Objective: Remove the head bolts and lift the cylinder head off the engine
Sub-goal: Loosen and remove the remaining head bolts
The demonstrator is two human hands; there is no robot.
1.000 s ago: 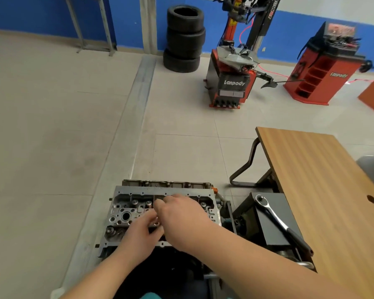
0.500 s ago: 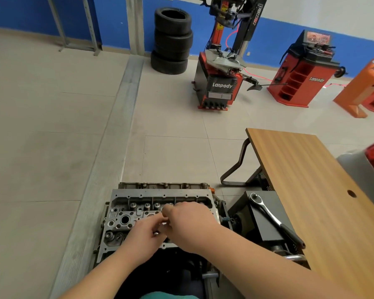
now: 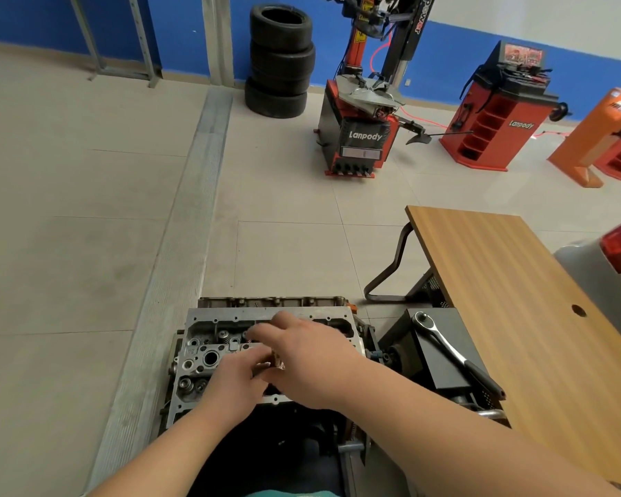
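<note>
The grey aluminium cylinder head (image 3: 208,353) sits on the engine low in the middle of the view, its valve springs and bolt holes showing on the left part. My left hand (image 3: 235,383) and my right hand (image 3: 303,356) meet above its centre and hide that area. A small metal piece (image 3: 276,363), possibly a head bolt, shows between my left fingertips and my right thumb. My left fingers are pinched on it. My right fingers reach forward over the head, and their grip is hidden.
A chrome ratchet wrench (image 3: 445,347) lies on a black box (image 3: 441,374) right of the engine. A wooden table (image 3: 517,299) stands further right. Stacked tyres (image 3: 280,62) and red workshop machines (image 3: 363,138) stand far back by the blue wall.
My view has shifted slightly. Both hands stay together over the head's centre, and the right hand has moved a little toward the left one.
</note>
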